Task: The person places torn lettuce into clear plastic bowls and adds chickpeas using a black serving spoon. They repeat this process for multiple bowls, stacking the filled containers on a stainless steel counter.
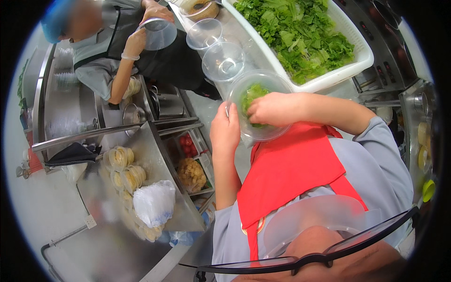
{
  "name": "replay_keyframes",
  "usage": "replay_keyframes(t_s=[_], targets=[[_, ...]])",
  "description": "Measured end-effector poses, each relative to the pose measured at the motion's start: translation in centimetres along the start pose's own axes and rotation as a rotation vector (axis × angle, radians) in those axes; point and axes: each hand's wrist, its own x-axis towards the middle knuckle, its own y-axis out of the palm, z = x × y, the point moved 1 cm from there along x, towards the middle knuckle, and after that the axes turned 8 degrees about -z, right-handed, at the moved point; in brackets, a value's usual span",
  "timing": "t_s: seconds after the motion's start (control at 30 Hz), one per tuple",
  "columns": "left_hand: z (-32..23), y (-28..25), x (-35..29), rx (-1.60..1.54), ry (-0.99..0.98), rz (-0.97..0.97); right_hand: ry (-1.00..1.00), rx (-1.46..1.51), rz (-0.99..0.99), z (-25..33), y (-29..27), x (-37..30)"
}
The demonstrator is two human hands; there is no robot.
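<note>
i have the clear bowl (276,83) held up in front of the red apron (291,171), just beside the white basket (325,82). my left hand (224,130) grips its rim, thumb over the edge. my right hand (271,110) reaches down inside, fingers curled onto the green leaves (256,93); from here i cannot tell whether they are closed on any, since the hand hides its own fingertips.

the basket is heaped with chopped greens (298,37). to its left on the worktop (257,50) i see two more clear bowls (223,62), overlapping in my view, and beyond them a tub (201,10) with something brown in it. farther left a co-worker (101,70) holds a clear container (160,34) in both hands.
</note>
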Motion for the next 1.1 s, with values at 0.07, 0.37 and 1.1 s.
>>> replay_keyframes(t_s=[0.07, 0.37, 1.1], targets=[[0.0, -0.2, 0.0, -0.036, -0.018, 0.015, -0.045, 0.247, -0.354, -2.5, -1.1, -1.1], [0.5, -0.2, -0.3, -0.114, 0.025, -0.005, 0.827, -0.294, -0.498, -24.9, 0.4, -9.4], [1.2, -0.4, 0.5, -0.105, 0.107, -0.006, 0.211, -0.247, 0.272, -0.9, -1.7, 0.8]])
